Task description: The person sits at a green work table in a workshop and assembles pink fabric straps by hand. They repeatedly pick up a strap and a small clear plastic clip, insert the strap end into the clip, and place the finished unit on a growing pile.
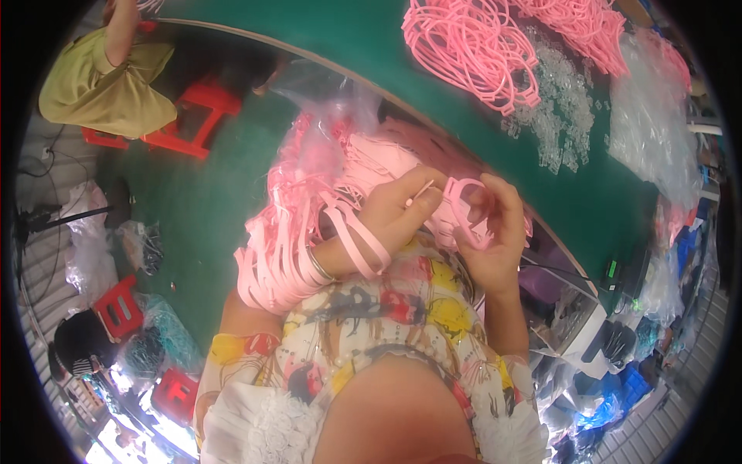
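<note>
My left hand (396, 210) is closed in a pinch, a thin strap end poking out between thumb and forefinger. Close beside it, my right hand (498, 243) has its fingers curled round a looped pink strap (454, 203), which spans the gap between both hands. Several pink strap loops (263, 271) hang over my left forearm, next to a bracelet at the wrist. Beyond my hands, a heap of pink straps (379, 158) lies over my lap, partly under a clear plastic bag (321, 147). My fingers hide the strap's ends.
The green table (572, 201) curves along the far right, bearing bundled pink straps (468, 50), small clear plastic pieces (560, 108) and a clear bag (653, 124). Red stools (193, 120) stand on the green floor at left, near another person in olive clothing (108, 85).
</note>
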Available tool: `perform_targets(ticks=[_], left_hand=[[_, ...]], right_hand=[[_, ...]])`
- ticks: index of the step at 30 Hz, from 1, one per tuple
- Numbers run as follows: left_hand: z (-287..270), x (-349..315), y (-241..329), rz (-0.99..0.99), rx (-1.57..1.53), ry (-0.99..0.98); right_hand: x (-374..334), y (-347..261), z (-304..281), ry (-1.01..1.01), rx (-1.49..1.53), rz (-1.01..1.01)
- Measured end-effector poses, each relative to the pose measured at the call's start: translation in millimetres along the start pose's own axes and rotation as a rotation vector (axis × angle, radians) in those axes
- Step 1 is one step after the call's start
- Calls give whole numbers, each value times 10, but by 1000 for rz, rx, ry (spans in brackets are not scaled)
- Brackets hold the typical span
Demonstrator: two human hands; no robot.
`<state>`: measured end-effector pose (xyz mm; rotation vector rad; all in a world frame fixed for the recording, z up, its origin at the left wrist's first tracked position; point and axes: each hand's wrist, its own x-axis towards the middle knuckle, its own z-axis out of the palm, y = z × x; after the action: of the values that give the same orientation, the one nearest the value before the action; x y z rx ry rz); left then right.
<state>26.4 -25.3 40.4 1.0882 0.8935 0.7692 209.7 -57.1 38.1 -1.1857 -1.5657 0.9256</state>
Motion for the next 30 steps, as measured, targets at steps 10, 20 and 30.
perform_targets(ticks=[10,20,30], left_hand=[[25,17,55,46,-42,-48],[-96,42,111,75,-29,-112],[-37,98,29,326,526,93]], right_hand=[[37,36,102,39,11,15],[49,29,105,7,-254,-43],[97,-134,132,-73,-612,-190]])
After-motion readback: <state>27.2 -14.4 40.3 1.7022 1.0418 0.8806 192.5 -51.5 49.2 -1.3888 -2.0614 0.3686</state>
